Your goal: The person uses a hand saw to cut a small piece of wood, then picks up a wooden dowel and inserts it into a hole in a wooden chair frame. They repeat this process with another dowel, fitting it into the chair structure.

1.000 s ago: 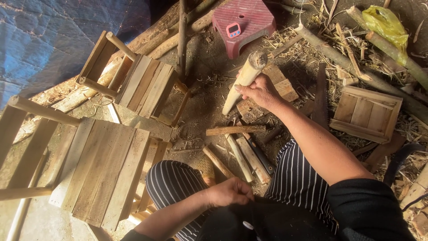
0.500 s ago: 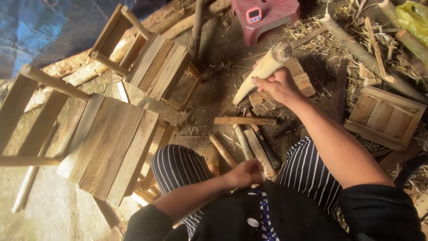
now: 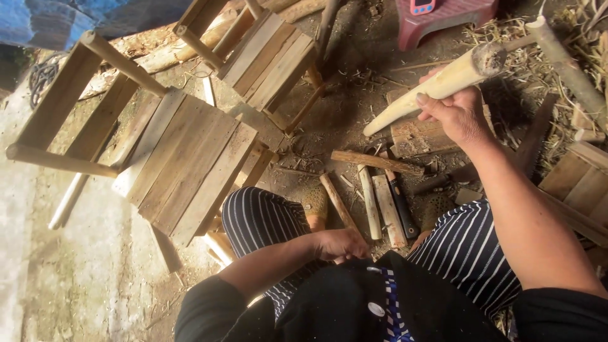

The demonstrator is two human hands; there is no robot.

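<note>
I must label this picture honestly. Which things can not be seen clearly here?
- Left hand, head view: fingertips hidden behind the dark shirt, so any grasp is unclear.
- Pink plastic stool: cut by the top edge.
- Pale tapered wooden stick in the right hand: middle covered by fingers.

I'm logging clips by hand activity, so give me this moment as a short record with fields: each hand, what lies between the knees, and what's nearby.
right hand: raised, grip closed on a pale tapered wooden stick
left hand: low by the lap; whether it holds anything cannot be told
between knees: short wood pieces on the ground
left side: wooden chair lying tipped
top: red plastic stool
</note>
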